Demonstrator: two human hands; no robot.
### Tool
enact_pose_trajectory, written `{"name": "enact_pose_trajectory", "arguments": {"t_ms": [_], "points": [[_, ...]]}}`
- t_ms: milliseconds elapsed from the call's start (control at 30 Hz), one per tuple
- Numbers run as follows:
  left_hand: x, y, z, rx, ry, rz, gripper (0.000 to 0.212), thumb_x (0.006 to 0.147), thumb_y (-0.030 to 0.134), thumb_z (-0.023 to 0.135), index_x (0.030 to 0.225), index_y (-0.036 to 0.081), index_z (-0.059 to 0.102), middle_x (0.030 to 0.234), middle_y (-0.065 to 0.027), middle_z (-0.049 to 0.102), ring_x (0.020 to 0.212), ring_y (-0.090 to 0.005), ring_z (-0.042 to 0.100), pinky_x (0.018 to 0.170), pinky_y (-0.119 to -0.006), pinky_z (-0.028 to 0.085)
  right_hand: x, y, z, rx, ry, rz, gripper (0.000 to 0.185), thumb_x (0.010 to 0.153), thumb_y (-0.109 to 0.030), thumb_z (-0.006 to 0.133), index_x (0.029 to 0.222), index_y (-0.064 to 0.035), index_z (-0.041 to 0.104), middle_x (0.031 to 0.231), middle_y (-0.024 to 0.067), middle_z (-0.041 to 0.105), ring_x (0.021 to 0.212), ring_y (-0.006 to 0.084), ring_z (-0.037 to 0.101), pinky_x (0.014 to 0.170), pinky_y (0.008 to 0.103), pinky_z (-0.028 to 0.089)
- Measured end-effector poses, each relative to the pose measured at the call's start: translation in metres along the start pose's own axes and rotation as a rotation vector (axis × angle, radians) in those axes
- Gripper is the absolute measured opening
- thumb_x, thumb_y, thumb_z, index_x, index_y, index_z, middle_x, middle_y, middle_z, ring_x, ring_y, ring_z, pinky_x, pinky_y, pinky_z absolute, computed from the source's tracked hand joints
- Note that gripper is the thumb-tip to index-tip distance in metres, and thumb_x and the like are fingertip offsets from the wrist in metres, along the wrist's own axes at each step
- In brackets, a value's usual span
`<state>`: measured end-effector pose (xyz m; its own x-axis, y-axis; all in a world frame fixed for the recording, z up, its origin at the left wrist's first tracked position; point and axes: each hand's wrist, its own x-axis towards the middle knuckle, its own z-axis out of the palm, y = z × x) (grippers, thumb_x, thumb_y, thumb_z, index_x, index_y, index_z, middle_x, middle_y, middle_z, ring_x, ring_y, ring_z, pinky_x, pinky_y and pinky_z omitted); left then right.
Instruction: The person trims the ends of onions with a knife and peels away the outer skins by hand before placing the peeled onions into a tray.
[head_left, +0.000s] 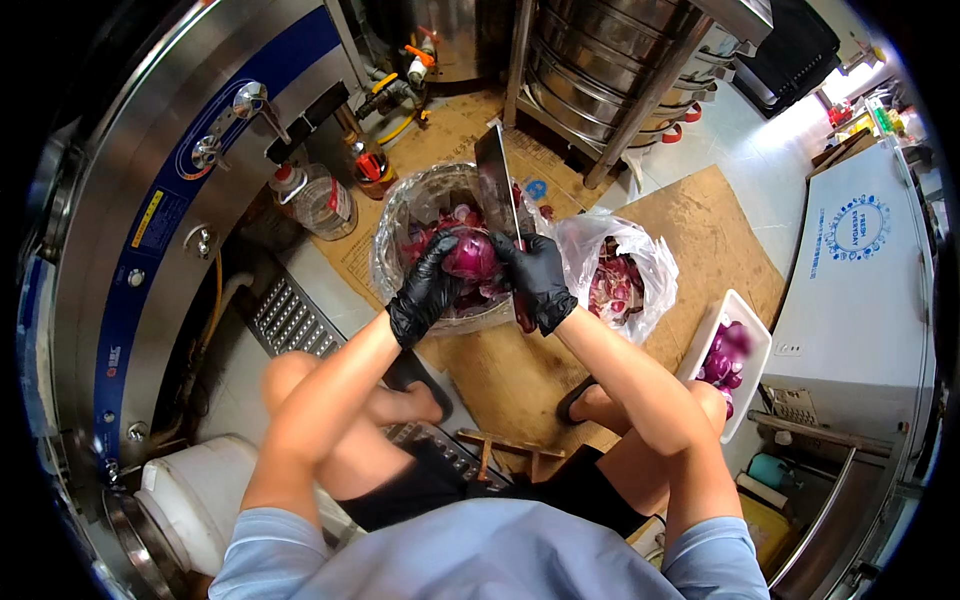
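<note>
Both hands wear black gloves. My left hand (429, 289) grips a large red onion (472, 254) from its left side. In my right hand (538, 277) is a cleaver (496, 180), its broad blade pointing up and away from me and its handle end showing below the palm. The right thumb reaches to the onion's right side. Beneath the hands stands a round container lined with clear plastic (390, 225), with red onion skins and pieces inside. To its right, an open plastic bag (656, 277) holds more onion skins (615, 289).
A white tub (756, 341) of peeled onions (721, 361) stands by my right knee. Flattened cardboard (720, 217) covers the floor. Plastic bottles (319, 201) stand left of the lined container; a metal rack (611, 142) with steel pots rises behind. A white freezer (847, 277) is at right.
</note>
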<state>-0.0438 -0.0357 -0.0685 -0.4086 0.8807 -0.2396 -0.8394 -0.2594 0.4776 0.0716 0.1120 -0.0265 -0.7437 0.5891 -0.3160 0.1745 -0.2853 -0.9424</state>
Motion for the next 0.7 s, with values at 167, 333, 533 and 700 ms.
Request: {"name": "enact_pose_trajectory", "arguments": {"t_ms": [167, 333, 533, 700], "points": [[-0.012, 0.004, 0.013, 0.324, 0.03, -0.127, 0.053, 0.095, 0.019, 0.073, 0.141, 0.009, 0.049, 0.13, -0.0117, 0.063, 0.113, -0.0265, 0.068, 0.095, -0.041, 0.06, -0.009, -0.01, -0.01, 0.001, -0.105, -0.184, 0.04, 0.092, -0.017, 0.078, 0.124, 0.0032, 0.068, 0.097, 0.0068, 0.074, 0.075, 0.013, 0.065, 0.069, 0.0296, 0.056], [-0.014, 0.001, 0.008, 0.469, -0.087, 0.03, 0.066, 0.086, 0.002, 0.079, 0.143, 0.009, 0.045, 0.128, -0.0102, 0.063, 0.115, -0.0227, 0.066, 0.093, -0.036, 0.061, -0.013, -0.018, -0.02, -0.265, -0.137, -0.253, 0.044, 0.09, -0.015, 0.077, 0.129, 0.0018, 0.067, 0.088, 0.0066, 0.074, 0.076, 0.0124, 0.064, 0.073, 0.0318, 0.056], [-0.016, 0.001, 0.022, 0.529, -0.011, 0.062, 0.061, 0.086, 0.003, 0.08, 0.138, 0.007, 0.05, 0.123, -0.0075, 0.065, 0.111, -0.0187, 0.066, 0.091, -0.033, 0.059, -0.05, -0.039, -0.032, -1.026, -0.115, -0.869, 0.041, 0.089, -0.016, 0.071, 0.127, -0.0067, 0.063, 0.082, 0.0187, 0.071, 0.069, 0.034, 0.072, 0.062, 0.0422, 0.056], [-0.017, 0.004, 0.01, 0.475, 0.04, 0.061, 0.058, 0.085, 0.001, 0.08, 0.136, 0.006, 0.052, 0.122, -0.0068, 0.065, 0.11, -0.0185, 0.066, 0.091, -0.033, 0.059, -0.072, -0.024, -0.022, -1.384, -0.078, -0.997, 0.041, 0.09, -0.016, 0.067, 0.13, -0.0064, 0.062, 0.067, 0.0131, 0.064, 0.053, 0.0311, 0.064, 0.05, 0.0448, 0.051]]}}
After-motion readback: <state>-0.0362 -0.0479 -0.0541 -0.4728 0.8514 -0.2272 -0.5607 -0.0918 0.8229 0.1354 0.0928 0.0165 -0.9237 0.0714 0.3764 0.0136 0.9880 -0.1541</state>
